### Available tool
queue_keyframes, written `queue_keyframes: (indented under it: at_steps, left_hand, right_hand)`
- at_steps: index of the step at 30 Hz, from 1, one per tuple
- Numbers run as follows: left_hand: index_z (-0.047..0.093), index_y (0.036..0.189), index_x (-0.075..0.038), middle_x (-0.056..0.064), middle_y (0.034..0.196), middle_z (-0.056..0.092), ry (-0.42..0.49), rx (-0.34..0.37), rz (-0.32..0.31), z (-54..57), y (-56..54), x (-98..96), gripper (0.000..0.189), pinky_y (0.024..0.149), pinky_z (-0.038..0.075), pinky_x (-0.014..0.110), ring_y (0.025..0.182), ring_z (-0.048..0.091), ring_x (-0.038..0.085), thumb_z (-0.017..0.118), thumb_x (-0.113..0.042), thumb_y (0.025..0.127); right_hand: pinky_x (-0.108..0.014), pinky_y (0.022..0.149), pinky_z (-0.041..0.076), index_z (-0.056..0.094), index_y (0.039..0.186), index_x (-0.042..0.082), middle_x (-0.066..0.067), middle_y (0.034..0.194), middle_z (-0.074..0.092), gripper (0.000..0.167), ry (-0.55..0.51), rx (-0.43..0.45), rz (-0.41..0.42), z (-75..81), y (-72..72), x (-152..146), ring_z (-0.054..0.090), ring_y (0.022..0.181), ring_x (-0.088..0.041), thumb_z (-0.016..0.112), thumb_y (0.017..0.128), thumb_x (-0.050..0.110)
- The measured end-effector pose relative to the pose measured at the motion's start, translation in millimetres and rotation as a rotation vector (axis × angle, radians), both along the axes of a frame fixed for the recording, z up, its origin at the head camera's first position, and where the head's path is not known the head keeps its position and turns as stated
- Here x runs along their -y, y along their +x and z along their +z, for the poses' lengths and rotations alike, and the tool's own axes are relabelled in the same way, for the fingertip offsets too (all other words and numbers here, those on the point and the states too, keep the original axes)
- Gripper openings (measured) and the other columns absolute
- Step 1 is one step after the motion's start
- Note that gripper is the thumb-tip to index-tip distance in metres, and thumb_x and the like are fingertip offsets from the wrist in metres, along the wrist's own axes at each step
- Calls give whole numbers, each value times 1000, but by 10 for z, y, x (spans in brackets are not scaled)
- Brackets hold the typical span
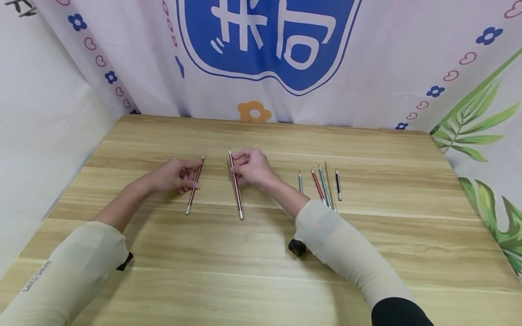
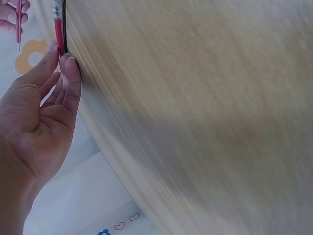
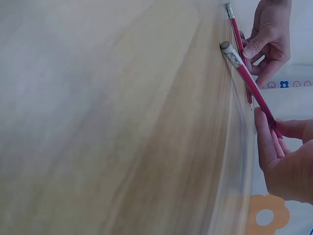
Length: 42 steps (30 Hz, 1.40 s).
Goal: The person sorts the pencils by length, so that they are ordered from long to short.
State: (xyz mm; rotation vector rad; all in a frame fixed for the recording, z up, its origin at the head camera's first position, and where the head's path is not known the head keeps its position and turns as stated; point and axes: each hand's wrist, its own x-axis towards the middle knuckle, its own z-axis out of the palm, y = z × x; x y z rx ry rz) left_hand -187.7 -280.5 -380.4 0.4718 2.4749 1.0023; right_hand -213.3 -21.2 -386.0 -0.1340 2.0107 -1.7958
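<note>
My left hand [image 1: 173, 175] pinches a dark red pencil [image 1: 191, 197] with a metal ferrule and pale eraser. To its right, my right hand [image 1: 253, 170] holds a second dark red pencil [image 1: 237, 194] between thumb and fingers near the pointed end. Both points face the back of the table and both erasers face me. In the right wrist view, the second pencil [image 3: 254, 90] slants with its eraser end toward the camera. The left wrist view has the first pencil [image 2: 59, 34] between thumb tip and fingertips.
On the wooden table [image 1: 204, 271], right of my right forearm, lie a red pencil [image 1: 318, 185], a natural-wood pencil [image 1: 329, 185], a short dark pencil [image 1: 338, 184] and blue-green ones [image 1: 300, 181]. My right sleeve [image 1: 338, 249] overlaps some ends. A printed curtain [image 1: 142, 68] hangs behind.
</note>
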Motion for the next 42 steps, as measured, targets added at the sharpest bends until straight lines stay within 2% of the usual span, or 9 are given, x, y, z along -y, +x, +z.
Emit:
queue_keyframes:
  at_steps: [17,21,29,34,42]
  left_hand:
    - [34,152,14,13,83,60,1,9,1,18,-5,-10,69,57,60,31,64,61,21,71,2,95]
    - [34,152,15,13,83,60,5,9,1,16,-9,-14,68,56,60,30,64,61,20,71,2,96]
    - [35,152,14,13,84,60,14,14,8,12,-2,-11,68,56,60,30,64,61,20,71,2,96]
    - [35,152,15,13,83,60,21,14,4,9,4,-10,68,56,60,30,64,61,20,71,1,96]
    - [35,152,14,12,83,60,20,20,8,9,-2,2,69,56,60,30,64,60,20,72,0,95]
  right_hand:
    - [-38,75,67,58,130,-7,-30,118,68,35,-92,69,-37,33,16,92,73,97,-40,64,95,-12]
    - [-39,75,67,59,128,-6,-30,117,68,35,-111,76,-53,41,23,122,73,92,-38,65,95,-12]
    - [-38,72,67,61,122,-4,-26,110,70,33,-128,78,-94,20,33,209,71,77,-25,69,92,-13]
    - [-39,70,67,61,121,-4,-27,110,70,31,-132,74,-97,-2,41,256,71,75,-24,69,92,-12]
    - [-44,70,66,63,119,-4,-20,98,73,33,-131,73,-112,-38,25,329,69,71,-24,71,89,-15]
